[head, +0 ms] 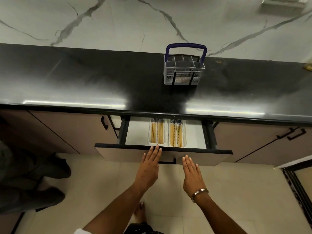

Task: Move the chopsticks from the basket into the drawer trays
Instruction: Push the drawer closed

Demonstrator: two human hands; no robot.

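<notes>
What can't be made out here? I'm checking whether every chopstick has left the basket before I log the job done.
Head view, the only one:
- Basket compartments: too dark and small to tell whether chopsticks remain; something pale behind the front mesh is unclear.
- Far ends of both trays: hidden under the countertop edge.
- Chopsticks: too small to count.
- Left hand fingertips overlap the drawer front; contact uncertain.

1. You are wearing a metal bracelet [200, 193] on your right wrist.
2. Your forearms are showing bare, with a white sleeve edge [79, 231] peeking out at your left arm.
3. Your foot [140, 211] is going bare.
</notes>
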